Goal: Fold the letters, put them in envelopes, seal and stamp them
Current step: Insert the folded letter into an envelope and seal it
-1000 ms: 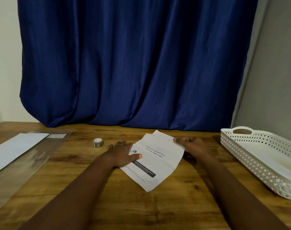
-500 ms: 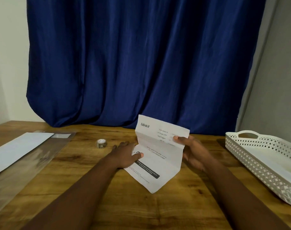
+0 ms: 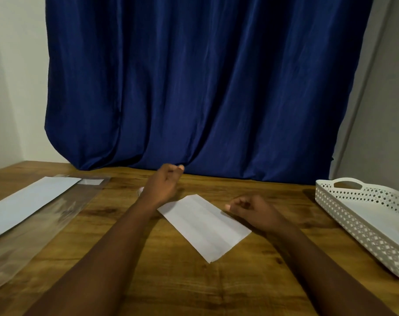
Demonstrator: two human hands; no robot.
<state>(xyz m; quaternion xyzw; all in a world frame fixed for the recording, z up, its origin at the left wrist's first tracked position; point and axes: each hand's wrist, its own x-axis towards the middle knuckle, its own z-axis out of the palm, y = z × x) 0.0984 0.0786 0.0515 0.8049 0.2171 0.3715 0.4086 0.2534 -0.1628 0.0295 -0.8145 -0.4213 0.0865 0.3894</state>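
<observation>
A white letter, folded into a narrow strip, lies flat and slanted on the wooden table. Its blank side faces up. My left hand hovers above the letter's far left corner with loosely curled fingers and holds nothing. My right hand hangs by the letter's right edge, fingers loosely curled, gripping nothing. A white envelope lies at the left on a clear plastic sleeve. Only a small white sliver of the stamp roll shows behind my left wrist.
A white perforated basket with a handle stands at the right edge of the table. A dark blue curtain hangs behind the table's far edge.
The raised top flap of the letter has been folded down, so the letter now lies flat. Both hands have let go of it, and my left hand has lifted away.
</observation>
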